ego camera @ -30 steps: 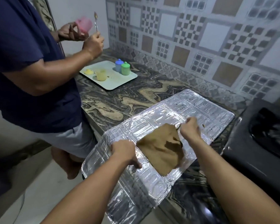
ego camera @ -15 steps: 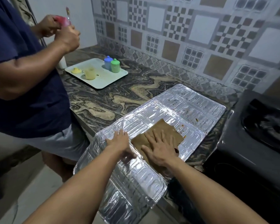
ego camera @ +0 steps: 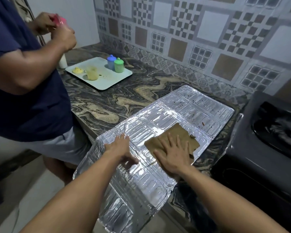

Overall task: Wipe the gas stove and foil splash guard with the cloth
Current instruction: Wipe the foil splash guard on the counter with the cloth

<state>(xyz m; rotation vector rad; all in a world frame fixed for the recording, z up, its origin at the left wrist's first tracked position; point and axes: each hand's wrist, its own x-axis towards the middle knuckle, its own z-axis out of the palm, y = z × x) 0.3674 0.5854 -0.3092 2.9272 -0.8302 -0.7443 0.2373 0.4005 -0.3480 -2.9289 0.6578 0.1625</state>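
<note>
The foil splash guard [ego camera: 188, 108] lies flat on the marbled counter, its near part hanging over the counter's front edge. A brown cloth [ego camera: 181, 133] is spread on the guard's middle. My right hand [ego camera: 172, 154] lies flat on the cloth, fingers spread, pressing it down. My left hand [ego camera: 120, 148] rests open on the foil to the left of the cloth, palm down. Small reddish specks dot the foil's far right part. The black gas stove [ego camera: 272, 142] stands at the right, apart from both hands.
Another person in a dark blue shirt [ego camera: 23, 91] stands at the left, holding a pink container. A pale tray [ego camera: 107, 81] with blue, green and yellow small containers sits at the back left of the counter [ego camera: 107, 105]. A patterned tile wall runs behind.
My right hand went from gripping the cloth's corner to lying flat on it. My left hand let go of the cloth and opened onto the foil.
</note>
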